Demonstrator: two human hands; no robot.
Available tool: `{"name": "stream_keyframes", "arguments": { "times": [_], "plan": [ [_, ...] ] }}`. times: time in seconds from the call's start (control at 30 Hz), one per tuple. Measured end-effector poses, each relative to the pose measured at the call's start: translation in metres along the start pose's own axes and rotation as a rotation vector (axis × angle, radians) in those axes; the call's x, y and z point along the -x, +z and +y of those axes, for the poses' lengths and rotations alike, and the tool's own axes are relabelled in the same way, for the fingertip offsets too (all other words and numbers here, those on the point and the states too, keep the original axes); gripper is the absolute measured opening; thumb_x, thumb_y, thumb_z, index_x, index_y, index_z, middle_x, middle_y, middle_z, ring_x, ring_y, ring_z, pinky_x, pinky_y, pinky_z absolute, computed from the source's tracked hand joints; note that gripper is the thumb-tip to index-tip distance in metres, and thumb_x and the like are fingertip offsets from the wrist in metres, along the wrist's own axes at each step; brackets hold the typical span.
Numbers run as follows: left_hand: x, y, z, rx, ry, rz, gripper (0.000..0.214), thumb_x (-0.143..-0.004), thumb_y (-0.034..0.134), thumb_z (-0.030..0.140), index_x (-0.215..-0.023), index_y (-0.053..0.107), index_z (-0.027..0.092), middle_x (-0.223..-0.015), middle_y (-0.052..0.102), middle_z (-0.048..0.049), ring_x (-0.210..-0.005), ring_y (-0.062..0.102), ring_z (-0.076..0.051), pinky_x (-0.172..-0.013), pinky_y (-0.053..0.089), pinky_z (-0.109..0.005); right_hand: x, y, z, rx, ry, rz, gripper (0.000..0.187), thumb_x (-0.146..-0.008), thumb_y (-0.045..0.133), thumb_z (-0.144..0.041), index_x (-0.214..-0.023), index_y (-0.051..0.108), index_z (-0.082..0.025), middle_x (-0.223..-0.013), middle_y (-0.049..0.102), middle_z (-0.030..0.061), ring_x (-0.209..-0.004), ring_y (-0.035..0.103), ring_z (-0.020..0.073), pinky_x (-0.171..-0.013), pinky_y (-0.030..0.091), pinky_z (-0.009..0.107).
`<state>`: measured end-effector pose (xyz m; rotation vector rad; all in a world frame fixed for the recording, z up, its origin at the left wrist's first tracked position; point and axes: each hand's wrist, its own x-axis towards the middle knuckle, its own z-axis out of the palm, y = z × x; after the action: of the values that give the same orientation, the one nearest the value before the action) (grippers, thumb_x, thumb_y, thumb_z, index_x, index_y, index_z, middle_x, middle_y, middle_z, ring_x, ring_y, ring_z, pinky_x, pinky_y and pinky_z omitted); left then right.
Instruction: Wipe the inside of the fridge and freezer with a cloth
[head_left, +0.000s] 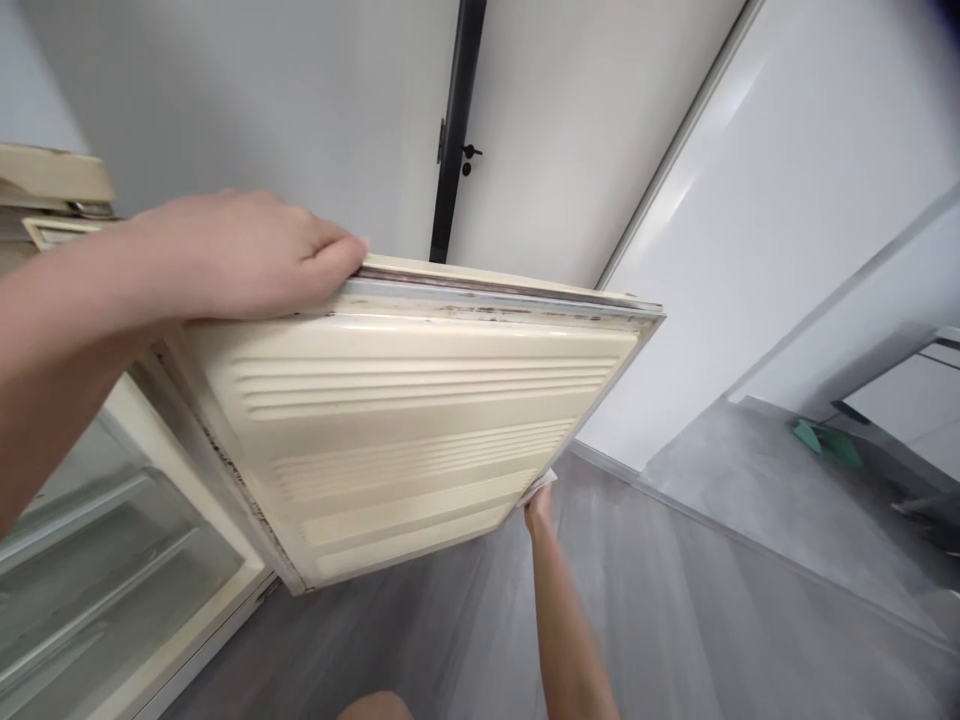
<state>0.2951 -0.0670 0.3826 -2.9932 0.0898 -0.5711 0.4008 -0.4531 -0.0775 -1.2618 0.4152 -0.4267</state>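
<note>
A cream refrigerator door [420, 400] hangs open, its ribbed inner side facing me. Dark grime marks its seal along the top and the hinge side. My left hand [262, 255] is closed over the door's top edge near the hinge; its fingertips are hidden. Low at the door's outer edge, my right hand [538, 508] is closed on a white cloth [541, 484], possibly a wipe, pressed to that edge. The door hides part of the cloth and some of the fingers. On the left stands the open refrigerator body [247, 575], with clear drawer fronts [97, 570] inside.
Beyond the refrigerator door is a white room door with a black handle [471, 152] beside a dark frame strip [454, 130]. A white wall [720, 230] rises on the right. A green object [825, 442] lies on the grey floor [645, 600] near a white cabinet [911, 395].
</note>
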Motion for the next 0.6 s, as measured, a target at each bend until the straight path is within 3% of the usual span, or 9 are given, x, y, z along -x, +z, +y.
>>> {"name": "stream_keyframes", "arguments": {
  "times": [0.2,0.37,0.47,0.6],
  "plan": [
    [-0.004,-0.002,-0.002,-0.004,-0.024,0.030,0.074,-0.083,0.016,0.065,-0.101,0.069,0.017,-0.074,0.055,-0.0009,-0.095,0.062,-0.032,-0.084,0.046,-0.050,0.027,-0.041,0.079,0.054,0.163,-0.004,0.031,-0.072,0.041,-0.058,-0.069,0.052,-0.029,-0.067,0.065,-0.0014,-0.077,0.066,0.0247,-0.069,0.054,0.039],
    [-0.007,-0.002,-0.005,0.028,-0.023,0.100,0.081,-0.075,0.014,0.073,-0.099,0.071,0.019,-0.082,0.055,0.0025,-0.099,0.060,-0.031,-0.090,0.039,-0.051,0.047,-0.072,0.109,0.108,0.332,-0.037,0.034,-0.064,0.047,-0.057,-0.060,0.048,-0.023,-0.046,0.055,-0.0018,-0.046,0.057,0.0201,-0.047,0.050,0.036],
    [-0.005,-0.004,-0.002,0.041,-0.045,0.116,0.082,-0.073,0.017,0.072,-0.095,0.071,0.016,-0.082,0.053,0.0026,-0.100,0.059,-0.031,-0.090,0.037,-0.050,0.055,-0.070,0.115,0.073,0.366,-0.100,0.038,-0.065,0.040,-0.060,-0.059,0.049,-0.023,-0.041,0.051,-0.0021,-0.046,0.057,0.0210,-0.052,0.050,0.039],
    [-0.001,-0.007,0.003,0.018,-0.052,0.099,0.074,-0.077,0.018,0.064,-0.103,0.069,0.017,-0.076,0.049,0.0031,-0.099,0.060,-0.031,-0.088,0.037,-0.047,0.077,-0.042,0.124,0.034,0.379,-0.223,0.054,-0.066,0.022,-0.065,-0.067,0.061,-0.027,-0.049,0.060,0.0015,-0.061,0.064,0.0260,-0.059,0.047,0.043]
  ]
}}
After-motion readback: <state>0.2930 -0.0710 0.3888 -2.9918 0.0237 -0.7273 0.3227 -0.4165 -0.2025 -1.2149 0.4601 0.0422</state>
